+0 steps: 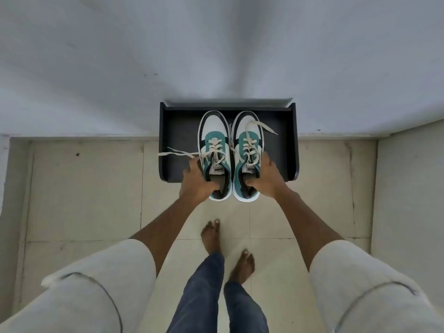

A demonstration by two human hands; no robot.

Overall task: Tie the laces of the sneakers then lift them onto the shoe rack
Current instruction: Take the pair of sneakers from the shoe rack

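Two teal, white and black sneakers are held side by side over the dark shoe rack (284, 140), toes pointing at the wall. My left hand (195, 182) grips the left sneaker (214, 138) at its collar, thumb inside the opening. My right hand (266, 179) grips the right sneaker (247, 138) the same way. Loose cream lace ends (177, 153) trail out to the left of the left sneaker. One lace end (263, 126) lies across the right sneaker's toe and sticks out to the right. Whether the soles touch the rack top cannot be told.
The rack stands against a white wall (216, 56), on a beige tiled floor (86, 188). My bare feet (212, 234) stand on the tiles just behind the rack. Walls close in the floor at left and right.
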